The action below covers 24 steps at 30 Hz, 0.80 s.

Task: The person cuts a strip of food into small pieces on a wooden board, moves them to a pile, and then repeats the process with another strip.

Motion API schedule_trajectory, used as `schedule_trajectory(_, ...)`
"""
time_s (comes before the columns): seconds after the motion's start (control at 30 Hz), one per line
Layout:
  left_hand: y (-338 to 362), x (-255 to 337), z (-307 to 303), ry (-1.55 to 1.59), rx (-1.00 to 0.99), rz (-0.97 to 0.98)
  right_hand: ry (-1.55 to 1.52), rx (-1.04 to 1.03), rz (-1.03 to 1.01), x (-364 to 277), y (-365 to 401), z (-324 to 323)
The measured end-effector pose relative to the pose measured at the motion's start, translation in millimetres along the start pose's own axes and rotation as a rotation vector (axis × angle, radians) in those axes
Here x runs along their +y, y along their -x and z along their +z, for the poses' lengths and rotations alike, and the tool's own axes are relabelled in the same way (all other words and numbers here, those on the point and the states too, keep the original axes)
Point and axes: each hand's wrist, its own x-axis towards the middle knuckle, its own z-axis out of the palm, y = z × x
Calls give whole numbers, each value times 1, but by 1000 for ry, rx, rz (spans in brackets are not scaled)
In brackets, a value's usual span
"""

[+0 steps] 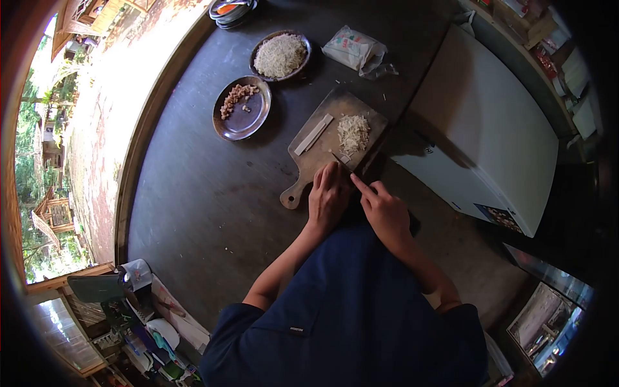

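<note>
A wooden cutting board (311, 153) with a handle lies tilted on the dark table. My right hand (385, 209) is closed round a knife (339, 158), index finger stretched along it, the blade over the board's near edge. My left hand (327, 198) rests at that same edge with its fingers curled and pressed down beside the blade; what they hold is hidden. Beyond the knife is a heap of thin pale shreds (353, 133). Pale cut sticks (314, 134) lie along the board's left side, and small pale bits sit by the blade.
On the dark table (193, 193) stand a plate of brown chunks (237, 98), a bowl heaped with pale shreds (280, 55) and a plastic bag (354, 48). Stacked dishes (232, 11) sit at the far edge. To the right is a white fridge-like appliance (483, 116).
</note>
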Motion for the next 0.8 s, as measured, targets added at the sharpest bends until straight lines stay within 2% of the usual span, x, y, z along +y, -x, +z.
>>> schedule_trajectory(0.07,-1,2,1,-54,-33,37,10,-12,6,1,-3,2)
schedule_trajectory(0.13,-2,5,-4,49,10,-47,-19,10,-13,0,-11,8)
schedule_trajectory(0.27,1,1,1,47,1,-36,-18,24,-24,-3,-12,5)
schedule_trajectory(0.33,4,2,5,141,4,-147,9,43,-11,-3,1,5)
schedule_trajectory(0.37,6,0,7,146,2,-133,12,54,1,-2,2,6)
schedule_trajectory(0.43,3,-1,0,4,16,22,-18,29,-3,0,4,5)
schedule_trajectory(0.57,12,-6,11,112,-34,-79,-1,31,-6,-7,-14,9)
schedule_trajectory(0.7,11,-7,10,109,24,-46,-12,43,0,-7,-5,6)
schedule_trajectory(0.8,11,-8,8,71,-13,-46,-31,26,2,-2,4,5)
